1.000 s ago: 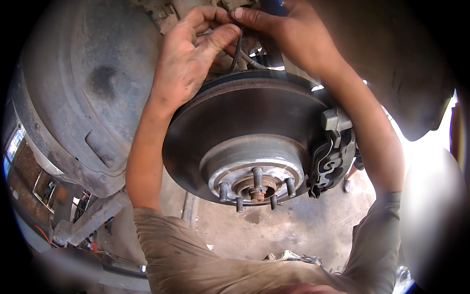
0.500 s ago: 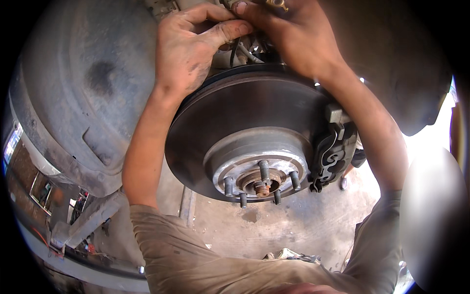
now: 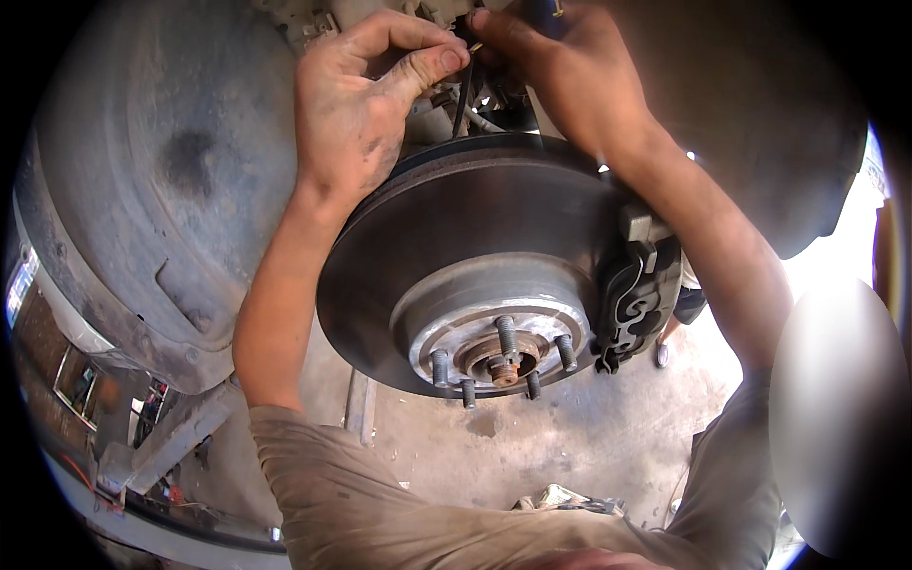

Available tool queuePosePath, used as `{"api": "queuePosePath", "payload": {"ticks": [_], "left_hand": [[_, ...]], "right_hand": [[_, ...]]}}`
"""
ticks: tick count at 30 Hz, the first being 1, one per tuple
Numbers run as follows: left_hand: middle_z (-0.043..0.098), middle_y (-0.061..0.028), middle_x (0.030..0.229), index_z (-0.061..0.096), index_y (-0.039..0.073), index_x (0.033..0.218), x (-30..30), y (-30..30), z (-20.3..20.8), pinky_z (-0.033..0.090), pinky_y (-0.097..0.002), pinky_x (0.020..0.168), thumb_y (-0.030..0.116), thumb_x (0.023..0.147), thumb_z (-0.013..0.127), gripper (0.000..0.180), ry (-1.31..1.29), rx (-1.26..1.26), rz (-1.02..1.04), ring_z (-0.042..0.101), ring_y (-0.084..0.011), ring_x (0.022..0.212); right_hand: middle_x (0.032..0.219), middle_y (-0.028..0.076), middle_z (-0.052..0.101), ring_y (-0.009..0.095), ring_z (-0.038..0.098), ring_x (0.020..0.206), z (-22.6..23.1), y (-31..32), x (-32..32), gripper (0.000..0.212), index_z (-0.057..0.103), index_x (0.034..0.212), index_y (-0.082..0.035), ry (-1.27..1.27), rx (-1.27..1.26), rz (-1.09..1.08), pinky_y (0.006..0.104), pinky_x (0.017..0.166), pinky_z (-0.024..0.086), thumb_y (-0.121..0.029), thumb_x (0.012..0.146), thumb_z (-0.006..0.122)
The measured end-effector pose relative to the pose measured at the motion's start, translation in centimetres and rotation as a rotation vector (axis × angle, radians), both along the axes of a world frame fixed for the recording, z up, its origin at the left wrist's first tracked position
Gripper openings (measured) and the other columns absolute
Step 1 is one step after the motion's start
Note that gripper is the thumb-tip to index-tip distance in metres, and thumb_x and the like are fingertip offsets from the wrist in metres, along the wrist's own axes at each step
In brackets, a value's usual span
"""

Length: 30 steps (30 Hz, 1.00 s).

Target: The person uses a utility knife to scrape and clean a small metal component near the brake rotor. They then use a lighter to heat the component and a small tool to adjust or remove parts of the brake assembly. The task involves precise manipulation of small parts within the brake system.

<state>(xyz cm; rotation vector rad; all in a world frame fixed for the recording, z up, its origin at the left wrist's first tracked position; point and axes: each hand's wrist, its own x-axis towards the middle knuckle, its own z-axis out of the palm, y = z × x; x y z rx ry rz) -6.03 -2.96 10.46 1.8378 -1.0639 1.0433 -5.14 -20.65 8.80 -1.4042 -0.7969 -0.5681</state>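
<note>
My left hand point(image 3: 353, 106) is closed in a pinch, thumb against forefinger, on a thin black cable point(image 3: 463, 100). A small yellowish tip point(image 3: 476, 47) shows just beyond these fingertips. Close by on the right, my right hand point(image 3: 587, 81) is also closed, its thumb pointing toward the left fingertips. A dark blue piece with a yellow edge point(image 3: 548, 15) sticks up behind that hand; I cannot make out its kind. Below both hands is a brake disc point(image 3: 446, 214) with its hub point(image 3: 503, 328) and several bare wheel studs.
A brake caliper bracket with pads point(image 3: 638, 299) sits on the disc's right side. The grey wheel arch liner point(image 3: 195, 161) curves along the left. Under the disc lies a stained concrete floor point(image 3: 560, 442). A person's leg and shoe point(image 3: 663, 353) show beyond the bracket.
My hands have parted slightly, the left one shifting a little left. The yellowish tip between them now shows. At my right hand, the brass-coloured piece has given way to the dark blue one.
</note>
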Motion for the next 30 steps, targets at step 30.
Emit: {"api": "queuePosePath", "payload": {"ticks": [30], "left_hand": [[0.068,-0.0083,0.087,0.065,-0.002,0.097,0.4,0.1,0.0,0.052,-0.0239,0.063,0.013,0.086,0.066,0.019,0.279,-0.112,0.0,0.064,-0.013,0.072]], "right_hand": [[0.076,0.003,0.069,0.009,0.056,0.058,-0.9,-1.5,3.4,0.023,0.069,0.091,-0.002,-0.119,-0.162,0.185,0.0258,0.052,0.047,-0.024,0.087,0.062]]}}
